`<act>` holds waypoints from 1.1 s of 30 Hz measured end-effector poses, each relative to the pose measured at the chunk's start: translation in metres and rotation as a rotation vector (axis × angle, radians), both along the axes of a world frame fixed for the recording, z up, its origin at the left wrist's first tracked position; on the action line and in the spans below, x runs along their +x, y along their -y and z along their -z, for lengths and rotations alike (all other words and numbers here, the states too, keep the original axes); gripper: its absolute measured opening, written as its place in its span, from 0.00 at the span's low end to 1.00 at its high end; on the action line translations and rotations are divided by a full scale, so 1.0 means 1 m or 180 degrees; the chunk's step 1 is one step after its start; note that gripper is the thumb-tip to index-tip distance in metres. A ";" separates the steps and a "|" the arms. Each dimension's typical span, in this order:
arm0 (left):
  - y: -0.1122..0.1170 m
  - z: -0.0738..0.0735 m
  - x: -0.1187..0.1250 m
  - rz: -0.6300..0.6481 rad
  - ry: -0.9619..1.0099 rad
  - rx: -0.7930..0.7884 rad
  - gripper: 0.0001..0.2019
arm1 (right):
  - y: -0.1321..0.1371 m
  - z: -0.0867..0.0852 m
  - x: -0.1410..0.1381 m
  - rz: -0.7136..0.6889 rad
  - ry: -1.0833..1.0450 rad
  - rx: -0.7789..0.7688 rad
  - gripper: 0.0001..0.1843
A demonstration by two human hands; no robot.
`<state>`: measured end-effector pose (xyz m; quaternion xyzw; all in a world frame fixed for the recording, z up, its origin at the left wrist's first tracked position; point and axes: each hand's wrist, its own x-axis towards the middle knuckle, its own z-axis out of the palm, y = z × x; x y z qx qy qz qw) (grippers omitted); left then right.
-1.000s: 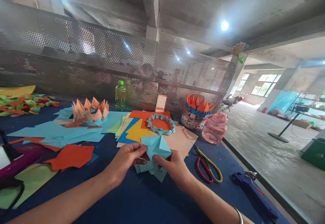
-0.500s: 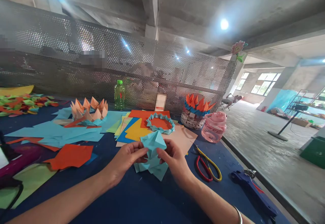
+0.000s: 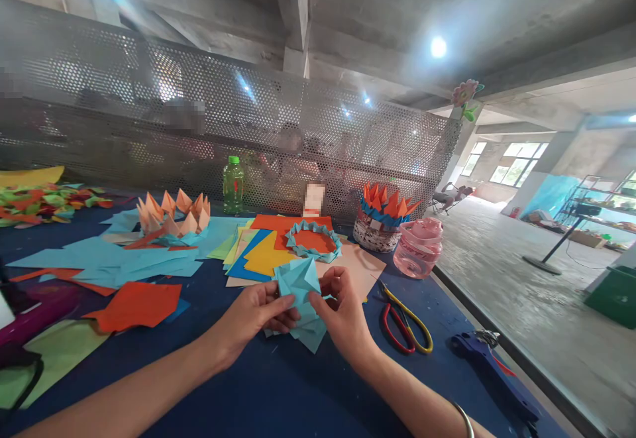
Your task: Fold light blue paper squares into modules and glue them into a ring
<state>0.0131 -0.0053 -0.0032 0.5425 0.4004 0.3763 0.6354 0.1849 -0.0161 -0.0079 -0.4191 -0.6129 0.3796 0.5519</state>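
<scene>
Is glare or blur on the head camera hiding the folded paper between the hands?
Head view: no, the light blue folded paper between the left hand and right hand reads clearly; glare stays up around the ceiling lamp, and wide-angle distortion bends the perforated metal screen.

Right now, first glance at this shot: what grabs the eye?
The left hand and right hand at bottom centre, holding folded light blue paper above the dark blue table. Farther back on the left stands a ring of peach and orange paper points. On the right, a woven basket topped with orange and blue paper points sits beside a pink jar.
</scene>
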 end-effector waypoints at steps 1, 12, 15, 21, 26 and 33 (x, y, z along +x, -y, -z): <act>-0.001 0.001 -0.001 -0.0044 -0.0017 0.0025 0.14 | 0.000 -0.001 0.001 0.0098 0.0109 0.0124 0.13; -0.001 0.004 -0.001 -0.0152 -0.0346 0.0395 0.14 | -0.001 -0.001 0.003 -0.0011 0.0855 0.0266 0.11; -0.001 0.002 0.000 -0.0205 -0.0409 0.0458 0.13 | -0.001 -0.001 0.003 -0.0042 0.0806 0.0197 0.13; 0.001 -0.002 0.001 -0.0230 -0.0373 0.0459 0.13 | 0.000 0.000 0.001 -0.0164 0.0778 0.0065 0.11; 0.002 -0.001 0.003 -0.0263 -0.0274 0.0336 0.12 | 0.000 0.002 -0.001 -0.0176 0.0662 0.0044 0.06; 0.003 0.002 0.001 -0.0157 -0.0162 0.0161 0.13 | 0.001 0.002 -0.001 -0.0110 0.0741 0.0012 0.06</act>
